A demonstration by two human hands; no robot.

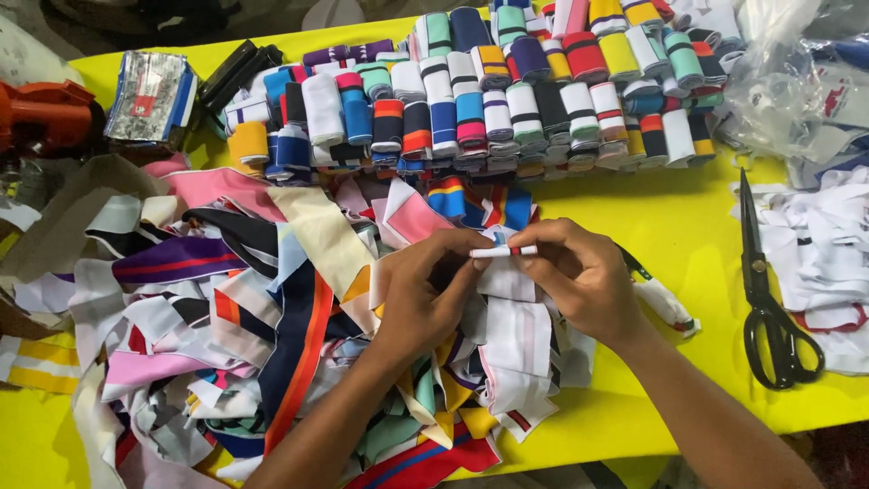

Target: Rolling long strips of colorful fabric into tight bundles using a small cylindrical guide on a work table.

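My left hand point(425, 294) and my right hand point(579, 276) both pinch the folded top edge of a white knit strip with a red stripe point(518, 308). The strip hangs down from my fingers over a loose heap of coloured striped fabric strips point(272, 317) on the yellow table point(670, 217). The thumbs and forefingers of both hands meet at the strip's upper end, near the middle of the view.
Several rolled striped fabric bands point(507, 100) are stacked in rows at the back. Black scissors point(765, 299) lie to the right, beside a pile of white scraps point(824, 244). Clear plastic bags point(797, 91) sit at the back right, an orange tool point(45, 113) and a foil packet point(149, 95) at the back left.
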